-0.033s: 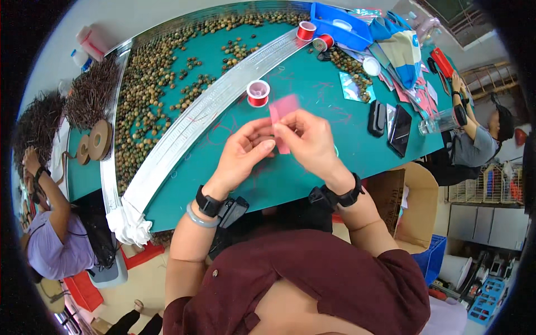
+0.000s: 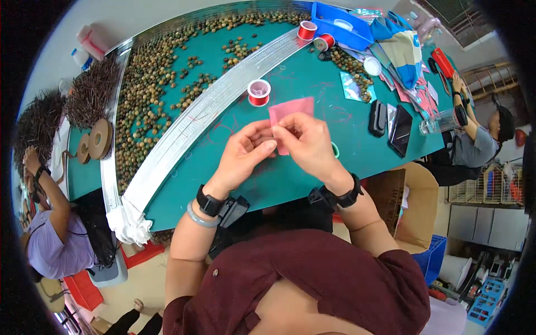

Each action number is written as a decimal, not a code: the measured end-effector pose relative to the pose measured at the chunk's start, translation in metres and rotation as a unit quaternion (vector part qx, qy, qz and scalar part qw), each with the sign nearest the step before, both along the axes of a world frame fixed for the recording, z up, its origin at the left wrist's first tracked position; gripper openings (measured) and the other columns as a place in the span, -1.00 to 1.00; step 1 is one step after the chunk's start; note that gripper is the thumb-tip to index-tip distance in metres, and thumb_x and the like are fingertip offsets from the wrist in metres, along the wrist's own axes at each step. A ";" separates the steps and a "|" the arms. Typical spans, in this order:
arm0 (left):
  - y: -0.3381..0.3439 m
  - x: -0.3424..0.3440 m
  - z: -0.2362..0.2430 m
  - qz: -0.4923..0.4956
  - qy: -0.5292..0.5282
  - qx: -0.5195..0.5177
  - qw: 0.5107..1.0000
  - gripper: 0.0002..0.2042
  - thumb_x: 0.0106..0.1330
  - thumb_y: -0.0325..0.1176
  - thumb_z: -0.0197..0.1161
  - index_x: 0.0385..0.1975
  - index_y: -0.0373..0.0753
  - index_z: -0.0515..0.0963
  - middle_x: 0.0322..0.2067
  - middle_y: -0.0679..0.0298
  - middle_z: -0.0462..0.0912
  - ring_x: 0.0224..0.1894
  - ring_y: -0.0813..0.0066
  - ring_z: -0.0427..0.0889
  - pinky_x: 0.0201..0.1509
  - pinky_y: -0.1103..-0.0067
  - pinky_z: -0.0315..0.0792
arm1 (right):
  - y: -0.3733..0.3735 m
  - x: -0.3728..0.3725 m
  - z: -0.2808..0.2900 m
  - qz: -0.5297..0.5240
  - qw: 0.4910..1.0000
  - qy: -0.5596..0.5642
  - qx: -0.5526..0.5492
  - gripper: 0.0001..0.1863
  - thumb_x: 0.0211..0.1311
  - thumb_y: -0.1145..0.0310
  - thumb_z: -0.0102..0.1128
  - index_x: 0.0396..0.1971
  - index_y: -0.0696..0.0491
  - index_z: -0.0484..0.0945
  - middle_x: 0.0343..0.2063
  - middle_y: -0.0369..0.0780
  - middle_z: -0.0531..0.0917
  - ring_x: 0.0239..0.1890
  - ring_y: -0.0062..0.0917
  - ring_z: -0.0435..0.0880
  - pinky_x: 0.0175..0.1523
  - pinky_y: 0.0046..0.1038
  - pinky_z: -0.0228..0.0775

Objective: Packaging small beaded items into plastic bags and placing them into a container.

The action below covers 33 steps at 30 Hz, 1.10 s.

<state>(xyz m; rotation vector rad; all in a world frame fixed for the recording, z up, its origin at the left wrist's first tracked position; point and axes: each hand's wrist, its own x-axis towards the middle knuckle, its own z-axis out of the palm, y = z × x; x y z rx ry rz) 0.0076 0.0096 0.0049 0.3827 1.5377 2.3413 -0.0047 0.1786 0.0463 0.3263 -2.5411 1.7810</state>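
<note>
A thin, flat pink bag [image 2: 294, 107] is held up over the green table mat, its wider end fanning out above my fingers. My right hand [image 2: 307, 142] pinches it between thumb and bent index finger. The curled fingers of my left hand [image 2: 247, 149] close at the bag's left edge, with the thumb just below; their exact contact is partly hidden. Just beyond my hands stands a spool of red thread [image 2: 258, 93]. Part of a light green ring [image 2: 335, 149] shows beside my right wrist, otherwise covered by the hand.
Loose brown-green beads [image 2: 139, 100] cover the left and far table, bordered by a silvery strip [image 2: 206, 106]. Farther right are a blue tray [image 2: 340, 28], a black case [image 2: 377, 118] and a phone [image 2: 400, 134]. Co-workers sit left and right; a cardboard box [image 2: 419, 206] stands by my right elbow.
The pink bag's upper end, blurred a moment before, now shows clearly and spreads wider to the right. My right hand has shifted very slightly; the left stays nearly in place.
</note>
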 end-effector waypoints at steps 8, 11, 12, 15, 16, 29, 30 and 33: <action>0.000 0.001 -0.004 0.075 0.028 -0.131 0.988 -0.78 0.40 -0.28 0.15 -0.25 -0.34 0.58 -0.45 0.36 0.60 -0.41 0.68 0.52 -0.35 0.66 0.44 | -0.004 0.013 -0.008 0.033 0.963 0.214 0.162 -0.91 0.10 0.51 0.30 -0.45 0.18 0.57 -0.59 -0.18 0.61 -0.58 -0.53 0.62 -0.48 -0.50 0.42; 0.000 0.003 0.000 0.080 0.074 -0.189 0.976 -0.75 0.42 -0.24 0.13 -0.36 -0.31 0.59 -0.56 0.40 0.55 -0.49 0.73 0.46 -0.42 0.67 0.37 | 0.002 0.017 0.000 0.054 0.980 0.156 0.108 -0.89 0.11 0.49 0.31 -0.48 0.18 0.56 -0.59 -0.21 0.61 -0.59 -0.55 0.60 -0.51 -0.48 0.39; 0.000 0.004 0.001 0.078 0.080 -0.209 0.972 -0.73 0.42 -0.23 0.12 -0.39 -0.31 0.59 -0.58 0.41 0.54 -0.51 0.75 0.44 -0.44 0.67 0.35 | 0.005 0.018 0.003 0.059 0.987 0.127 0.080 -0.89 0.11 0.49 0.31 -0.48 0.18 0.56 -0.60 -0.21 0.61 -0.60 -0.56 0.59 -0.51 -0.49 0.38; 0.001 0.008 0.006 0.081 0.125 -0.229 0.962 -0.71 0.44 -0.23 0.09 -0.43 -0.33 0.53 -0.63 0.30 0.45 -0.54 0.68 0.40 -0.47 0.59 0.31 | 0.010 0.019 0.009 0.083 0.990 0.086 0.076 -0.87 0.12 0.45 0.25 -0.52 0.18 0.52 -0.59 -0.12 0.59 -0.55 -0.32 0.60 -0.43 -0.35 0.41; 0.002 0.008 0.007 0.082 0.151 -0.248 0.954 -0.71 0.44 -0.25 0.08 -0.46 -0.34 0.50 -0.64 0.26 0.42 -0.56 0.60 0.40 -0.48 0.56 0.30 | 0.011 0.019 0.009 0.084 0.991 0.069 0.079 -0.86 0.12 0.45 0.25 -0.52 0.18 0.52 -0.59 -0.12 0.60 -0.55 -0.32 0.60 -0.43 -0.35 0.40; 0.000 0.008 0.011 0.106 0.267 -0.314 0.905 -0.77 0.33 -0.41 0.09 -0.57 -0.34 0.39 -0.65 0.08 0.37 -0.59 0.14 0.40 -0.49 0.38 0.29 | 0.009 0.020 0.009 0.059 0.995 0.008 0.076 -0.86 0.15 0.45 0.22 -0.50 0.19 0.51 -0.58 -0.18 0.58 -0.58 -0.53 0.54 -0.48 -0.46 0.33; 0.000 0.009 0.011 0.112 0.268 -0.307 0.906 -0.78 0.33 -0.41 0.10 -0.58 -0.34 0.39 -0.65 0.08 0.38 -0.59 0.15 0.40 -0.49 0.38 0.30 | 0.008 0.019 0.008 0.048 0.996 0.008 0.069 -0.87 0.16 0.47 0.23 -0.50 0.20 0.51 -0.58 -0.21 0.58 -0.59 -0.62 0.51 -0.50 -0.51 0.31; 0.004 0.006 0.008 0.141 0.293 -0.277 0.904 -0.80 0.28 -0.45 0.11 -0.59 -0.33 0.39 -0.66 0.09 0.40 -0.59 0.16 0.42 -0.50 0.39 0.31 | 0.004 0.018 0.003 0.037 0.993 0.064 0.091 -0.91 0.14 0.51 0.22 -0.46 0.18 0.50 -0.55 -0.19 0.57 -0.56 -0.50 0.55 -0.48 -0.46 0.34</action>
